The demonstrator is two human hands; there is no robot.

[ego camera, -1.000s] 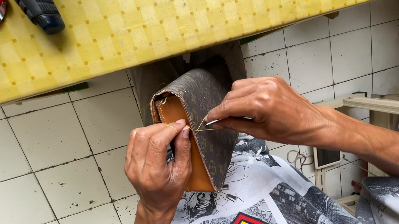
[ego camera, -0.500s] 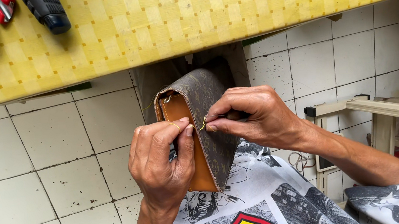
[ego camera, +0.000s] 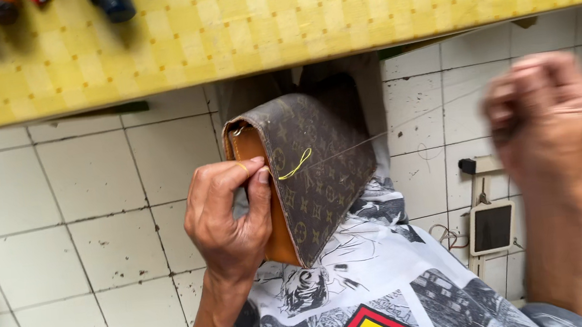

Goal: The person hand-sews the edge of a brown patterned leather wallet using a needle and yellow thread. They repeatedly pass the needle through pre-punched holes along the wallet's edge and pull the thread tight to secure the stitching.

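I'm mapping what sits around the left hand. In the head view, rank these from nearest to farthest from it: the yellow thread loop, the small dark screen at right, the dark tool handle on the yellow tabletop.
1. Yellow thread loop, just right of the left hand, on the patterned flap.
2. Dark tool handle, up on the tabletop.
3. Small dark screen, far right, by the tiled wall.

Two hands show: the left hand (ego camera: 228,218) and the right hand (ego camera: 541,113). One brown patterned leather bag (ego camera: 306,169) with one yellow thread loop (ego camera: 296,164). One yellow worktop (ego camera: 274,19) carries three tool handles (ego camera: 113,1) at its far edge.
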